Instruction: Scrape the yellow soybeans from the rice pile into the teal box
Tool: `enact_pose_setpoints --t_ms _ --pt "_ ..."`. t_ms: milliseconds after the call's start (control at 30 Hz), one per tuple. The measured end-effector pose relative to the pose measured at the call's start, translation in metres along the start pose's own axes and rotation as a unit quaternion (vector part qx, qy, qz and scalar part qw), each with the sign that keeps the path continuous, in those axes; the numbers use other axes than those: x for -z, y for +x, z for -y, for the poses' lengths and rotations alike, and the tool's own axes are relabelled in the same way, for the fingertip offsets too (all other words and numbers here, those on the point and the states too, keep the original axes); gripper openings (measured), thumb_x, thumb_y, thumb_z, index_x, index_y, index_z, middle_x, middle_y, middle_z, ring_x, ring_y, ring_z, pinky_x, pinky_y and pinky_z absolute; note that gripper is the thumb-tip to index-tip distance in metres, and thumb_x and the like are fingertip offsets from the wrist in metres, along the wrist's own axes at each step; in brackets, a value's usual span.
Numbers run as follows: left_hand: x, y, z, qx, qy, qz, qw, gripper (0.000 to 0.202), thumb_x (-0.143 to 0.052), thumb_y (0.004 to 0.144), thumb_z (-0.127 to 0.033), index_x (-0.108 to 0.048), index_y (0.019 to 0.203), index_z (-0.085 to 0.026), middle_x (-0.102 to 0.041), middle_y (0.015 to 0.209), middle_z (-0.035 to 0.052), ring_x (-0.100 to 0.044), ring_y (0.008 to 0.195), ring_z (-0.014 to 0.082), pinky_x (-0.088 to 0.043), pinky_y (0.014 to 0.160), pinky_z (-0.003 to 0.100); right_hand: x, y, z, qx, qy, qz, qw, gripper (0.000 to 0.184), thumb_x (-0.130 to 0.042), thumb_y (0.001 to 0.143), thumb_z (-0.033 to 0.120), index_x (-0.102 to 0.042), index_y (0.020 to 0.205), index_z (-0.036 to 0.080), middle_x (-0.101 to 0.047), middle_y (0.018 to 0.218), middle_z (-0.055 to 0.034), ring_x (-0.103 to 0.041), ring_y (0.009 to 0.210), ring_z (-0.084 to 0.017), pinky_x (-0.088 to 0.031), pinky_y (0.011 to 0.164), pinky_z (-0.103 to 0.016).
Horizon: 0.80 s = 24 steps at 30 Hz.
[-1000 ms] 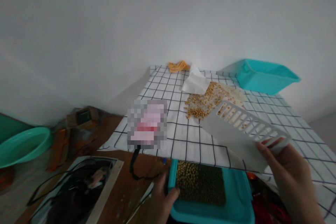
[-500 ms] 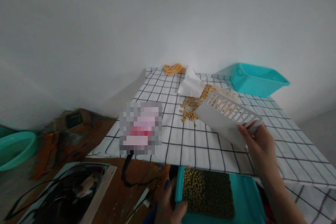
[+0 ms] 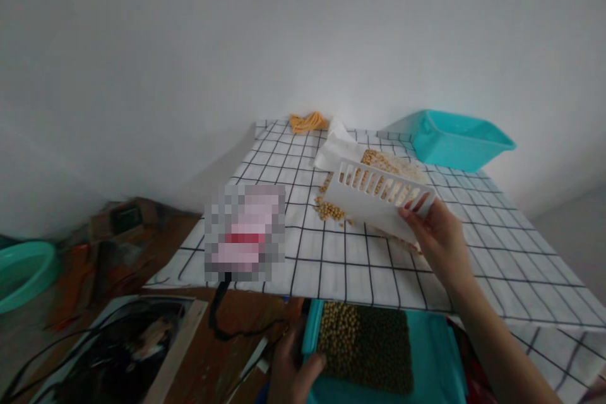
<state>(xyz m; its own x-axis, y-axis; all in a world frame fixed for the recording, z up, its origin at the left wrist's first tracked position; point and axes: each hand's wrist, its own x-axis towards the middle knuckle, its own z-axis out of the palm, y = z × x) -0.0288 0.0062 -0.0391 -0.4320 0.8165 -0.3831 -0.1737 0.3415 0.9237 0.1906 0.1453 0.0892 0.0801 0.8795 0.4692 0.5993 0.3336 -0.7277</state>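
My right hand (image 3: 442, 237) grips a thin white slotted plastic panel (image 3: 362, 205) by its right end, fingers at the slots. The panel is tilted over a spread of yellowish beans (image 3: 331, 211) on the checked tablecloth (image 3: 322, 271), hiding part of them. Below the table's front edge, my left hand (image 3: 296, 369) is closed on the left rim of a turquoise bin (image 3: 435, 353). Inside that bin lie many beans (image 3: 338, 334), the right part of them in dark shadow. Behind the panel is a crumpled white cloth or paper (image 3: 338, 146).
At the table's back right stands another turquoise bin (image 3: 457, 139). A yellow cloth (image 3: 307, 122) lies at the back edge. A pixelated pink item (image 3: 249, 227) with a black strap (image 3: 218, 309) is at the left. Low on the left are a green basin (image 3: 28, 274) and a cardboard box (image 3: 125, 218).
My right hand has moved left with the slotted panel, which now covers more of the scattered beans. My left hand keeps its hold on the bin. The whole view has shifted slightly.
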Motion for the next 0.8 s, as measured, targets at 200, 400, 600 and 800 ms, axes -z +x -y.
enact_pose_setpoints --t_ms 200,400,600,800 --pt "-0.002 -0.003 -0.019 0.007 -0.039 0.05 0.998 0.016 -0.065 0.047 -0.027 -0.067 0.062 -0.023 -0.078 0.076 0.0028 -0.07 0.076 0.0285 -0.054 0.07 0.034 -0.001 -0.005 0.006 0.02 0.0 0.005 1.0 0.015 -0.06 0.086 0.035 -0.062 0.09 0.021 -0.071 0.083 -0.0042 -0.067 0.075 -0.02 -0.052 0.064 -0.029" --pt "-0.002 -0.001 -0.025 -0.002 -0.038 0.052 0.998 0.008 -0.064 0.046 -0.024 -0.065 0.054 -0.025 -0.077 0.075 0.0014 -0.07 0.079 0.0285 -0.055 0.072 0.033 0.002 -0.011 0.006 -0.003 0.056 0.022 0.998 0.016 -0.063 0.084 0.035 -0.062 0.092 0.021 -0.071 0.086 -0.0043 -0.067 0.079 -0.02 -0.052 0.069 -0.03" --pt "0.004 0.001 -0.024 -0.018 -0.007 0.064 0.998 0.024 -0.065 0.049 -0.026 -0.073 0.071 -0.023 -0.076 0.07 0.004 -0.07 0.083 0.0312 -0.055 0.076 0.035 0.006 -0.014 0.001 -0.029 0.085 0.012 0.996 0.015 -0.064 0.084 0.036 -0.061 0.09 0.022 -0.069 0.084 -0.0034 -0.065 0.077 -0.019 -0.05 0.068 -0.031" --pt "0.005 0.006 -0.01 -0.018 -0.007 0.068 0.997 0.032 -0.065 0.049 -0.028 -0.074 0.079 -0.022 -0.077 0.075 0.0059 -0.071 0.077 0.0309 -0.056 0.072 0.036 -0.011 -0.003 0.005 -0.002 0.06 0.01 0.998 0.017 -0.062 0.084 0.036 -0.061 0.093 0.021 -0.069 0.087 -0.005 -0.065 0.08 -0.02 -0.05 0.069 -0.033"
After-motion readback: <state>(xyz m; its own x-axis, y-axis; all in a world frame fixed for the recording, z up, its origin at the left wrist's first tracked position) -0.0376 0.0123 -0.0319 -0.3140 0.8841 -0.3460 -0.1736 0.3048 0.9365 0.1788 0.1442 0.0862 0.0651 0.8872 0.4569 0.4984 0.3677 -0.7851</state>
